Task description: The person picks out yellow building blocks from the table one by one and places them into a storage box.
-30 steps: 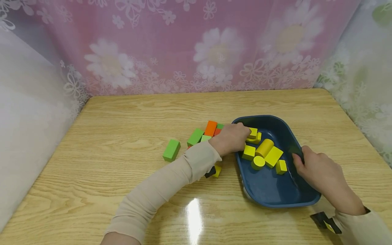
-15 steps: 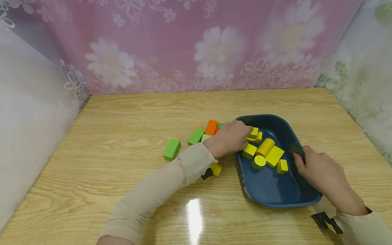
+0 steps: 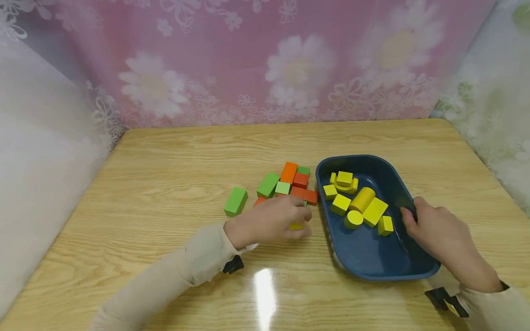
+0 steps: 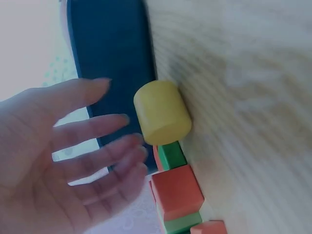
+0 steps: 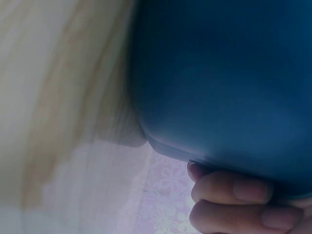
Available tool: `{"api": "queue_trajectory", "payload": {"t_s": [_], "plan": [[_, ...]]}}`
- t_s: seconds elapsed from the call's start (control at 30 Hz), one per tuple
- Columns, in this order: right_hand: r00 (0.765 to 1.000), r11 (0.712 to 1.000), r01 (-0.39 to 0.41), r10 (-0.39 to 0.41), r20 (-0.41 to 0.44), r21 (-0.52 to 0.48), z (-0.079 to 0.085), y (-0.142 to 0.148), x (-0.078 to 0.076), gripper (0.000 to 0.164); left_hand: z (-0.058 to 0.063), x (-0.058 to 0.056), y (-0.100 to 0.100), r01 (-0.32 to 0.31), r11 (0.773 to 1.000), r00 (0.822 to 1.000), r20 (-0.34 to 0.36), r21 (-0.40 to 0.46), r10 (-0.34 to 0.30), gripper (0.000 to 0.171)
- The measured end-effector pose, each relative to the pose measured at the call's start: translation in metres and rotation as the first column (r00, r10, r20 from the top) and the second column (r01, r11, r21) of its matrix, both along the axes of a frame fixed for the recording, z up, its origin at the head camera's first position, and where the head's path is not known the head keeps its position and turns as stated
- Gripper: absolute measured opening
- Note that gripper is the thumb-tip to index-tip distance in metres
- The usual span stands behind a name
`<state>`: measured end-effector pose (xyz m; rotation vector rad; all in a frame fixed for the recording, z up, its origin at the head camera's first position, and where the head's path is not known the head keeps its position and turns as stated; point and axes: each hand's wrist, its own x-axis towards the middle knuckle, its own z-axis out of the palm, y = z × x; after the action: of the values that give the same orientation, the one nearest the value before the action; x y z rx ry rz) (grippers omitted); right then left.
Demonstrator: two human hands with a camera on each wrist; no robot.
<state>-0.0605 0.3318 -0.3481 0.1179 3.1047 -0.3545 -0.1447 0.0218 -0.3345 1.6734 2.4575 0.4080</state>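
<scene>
My left hand hovers over a yellow cylinder block on the table, fingers loosely bent and thumb apart. In the left wrist view a gap shows between the fingertips and that block; the head view shows only a bit of it beneath the hand. On the right, my right hand grips the side rim of a dark blue tub, thumb inside and fingers outside. Several yellow blocks lie in the tub: cubes, cylinders, a flat rectangle and an arch-like piece with a small block on it.
Left of the tub is a cluster of green, orange and red blocks, among them an orange block and a red block close to the tub wall. One green block lies apart farther left. A floral curtain stands behind the table.
My left hand has let go of a small yellow cube inside the tub's left edge and moved left and nearer, over the yellow cylinder. My right hand keeps its grip on the rim.
</scene>
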Motion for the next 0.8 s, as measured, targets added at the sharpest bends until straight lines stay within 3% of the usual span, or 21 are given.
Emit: {"api": "queue_trajectory", "payload": {"t_s": [0.13,0.33,0.8], "plan": [[1.000,1.000,0.001,-0.001,-0.002,-0.004,-0.001,0.001,0.001,0.030,-0.004,0.005,-0.002,-0.004,0.998,0.999,-0.052,-0.061,0.001,0.033],[1.000,1.000,0.003,-0.003,-0.023,0.002,-0.001,0.002,0.000,0.030,-0.004,0.009,-0.002,-0.032,0.992,0.999,-0.039,-0.125,0.028,0.037],[1.000,1.000,0.009,-0.009,-0.016,0.005,0.000,-0.001,0.000,0.029,-0.024,0.007,-0.007,-0.027,0.993,1.000,0.010,-0.114,0.028,0.032]]}}
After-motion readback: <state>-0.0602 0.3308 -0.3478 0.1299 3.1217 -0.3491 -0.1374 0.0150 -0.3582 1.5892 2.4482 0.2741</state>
